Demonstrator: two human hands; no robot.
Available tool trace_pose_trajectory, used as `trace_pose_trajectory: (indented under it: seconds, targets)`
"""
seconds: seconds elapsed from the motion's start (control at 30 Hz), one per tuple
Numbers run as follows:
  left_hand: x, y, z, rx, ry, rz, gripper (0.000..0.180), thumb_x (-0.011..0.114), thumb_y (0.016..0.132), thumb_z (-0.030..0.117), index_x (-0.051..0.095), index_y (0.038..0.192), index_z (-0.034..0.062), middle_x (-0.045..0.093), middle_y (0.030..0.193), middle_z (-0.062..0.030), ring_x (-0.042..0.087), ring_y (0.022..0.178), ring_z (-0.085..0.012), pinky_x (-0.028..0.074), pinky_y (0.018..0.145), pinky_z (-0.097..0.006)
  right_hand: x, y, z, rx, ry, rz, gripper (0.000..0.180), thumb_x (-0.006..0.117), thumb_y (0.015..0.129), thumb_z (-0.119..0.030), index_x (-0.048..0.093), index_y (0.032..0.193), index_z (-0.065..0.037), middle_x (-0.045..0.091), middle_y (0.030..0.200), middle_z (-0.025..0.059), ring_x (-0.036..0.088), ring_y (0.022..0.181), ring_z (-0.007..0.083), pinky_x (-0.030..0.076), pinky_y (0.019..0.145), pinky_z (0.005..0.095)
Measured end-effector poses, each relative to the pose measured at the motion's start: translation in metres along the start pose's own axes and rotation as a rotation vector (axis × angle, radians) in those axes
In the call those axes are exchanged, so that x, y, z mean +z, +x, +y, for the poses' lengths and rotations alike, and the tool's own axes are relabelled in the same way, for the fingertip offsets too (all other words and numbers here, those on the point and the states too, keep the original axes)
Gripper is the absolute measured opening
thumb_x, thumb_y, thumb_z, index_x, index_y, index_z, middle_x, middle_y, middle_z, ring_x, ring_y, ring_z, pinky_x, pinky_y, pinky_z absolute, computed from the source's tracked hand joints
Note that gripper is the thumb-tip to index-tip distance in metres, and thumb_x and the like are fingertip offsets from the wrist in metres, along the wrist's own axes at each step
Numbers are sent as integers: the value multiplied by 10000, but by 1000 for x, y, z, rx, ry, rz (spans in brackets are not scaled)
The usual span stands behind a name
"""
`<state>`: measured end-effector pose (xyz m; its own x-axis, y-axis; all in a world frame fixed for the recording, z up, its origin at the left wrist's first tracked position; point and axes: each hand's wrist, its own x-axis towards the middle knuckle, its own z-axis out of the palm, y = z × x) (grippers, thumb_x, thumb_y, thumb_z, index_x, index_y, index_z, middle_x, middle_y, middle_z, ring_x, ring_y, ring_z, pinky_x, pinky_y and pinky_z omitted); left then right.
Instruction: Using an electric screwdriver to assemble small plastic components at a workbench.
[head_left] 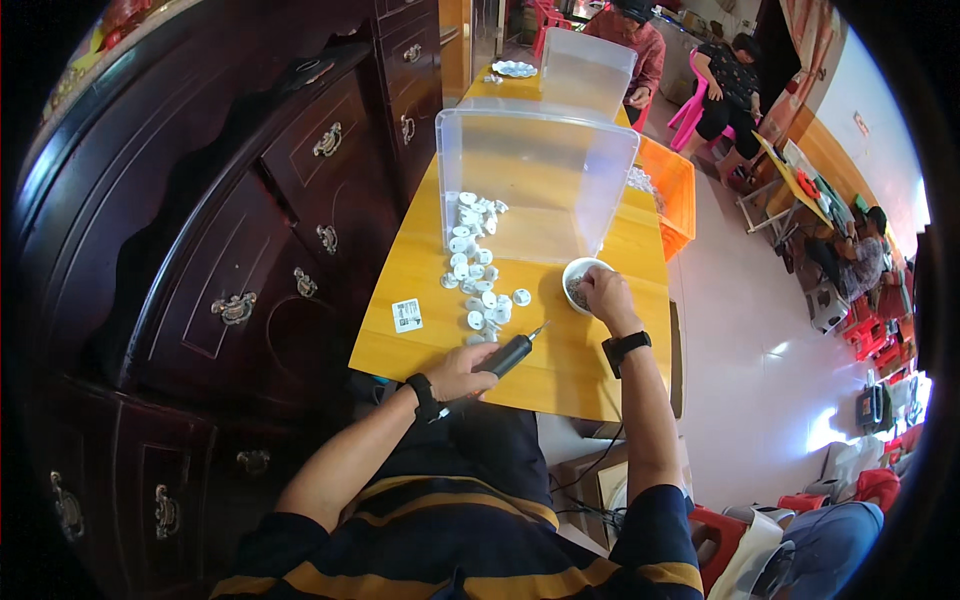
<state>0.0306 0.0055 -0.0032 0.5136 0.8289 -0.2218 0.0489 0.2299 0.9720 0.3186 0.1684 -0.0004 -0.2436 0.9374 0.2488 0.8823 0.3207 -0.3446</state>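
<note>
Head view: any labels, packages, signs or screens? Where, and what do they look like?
Small label card: flat on the yellow table, left of the white parts pile; squarish, white with dark print.
Wall sign: far right on the white wall; small, pale with red marks.
No screens visible.

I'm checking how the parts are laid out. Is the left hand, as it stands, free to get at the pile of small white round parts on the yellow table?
Probably yes: the left hand holds a black electric screwdriver just below the white round parts, nothing between.
</note>
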Motion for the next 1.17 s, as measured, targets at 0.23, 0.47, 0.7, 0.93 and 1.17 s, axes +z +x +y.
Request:
trace_pose_trajectory:
  seconds: [0.23,0.47,0.7,0.93,1.17]
  targets:
    - [-5,-2,-6,-2,-7,24,572,599,838,125,468,1373,-28,617,942,-51,585,668,-95,497,616,-248,-26,-16,-40,-34,421,223,78,641,880,-83,641,900,-8,691,790,145,687,685,287,537,628,376]
    - [-5,-2,-6,50,-26,-2,563,610,836,107,465,1361,-38,615,929,-55,579,666,-96,480,601,-252,-24,-72,-67,253,821,190,78,644,916,-105,631,968,-48,674,775,23,654,630,100,496,548,251]
    - [-7,0,-7,72,8,-64,564,602,834,107,467,1363,-35,618,916,-59,559,643,-99,459,588,-252,1,-90,-68,349,1135,62,69,640,910,-100,615,971,-78,630,818,-25,601,681,75,457,596,208]
    - [-5,-2,0,55,46,-58,566,585,829,123,476,1363,-31,653,985,-70,559,645,-96,458,583,-252,6,-90,-68,359,1204,-22,67,631,928,-110,610,983,-79,639,836,-15,599,705,70,458,614,211]
    - [-6,-3,0,43,47,-54,577,586,822,121,476,1368,-28,655,995,-70,556,645,-94,466,590,-249,7,-88,-70,349,1230,-52,94,651,924,-115,615,999,-71,652,848,-9,610,721,79,476,643,214]
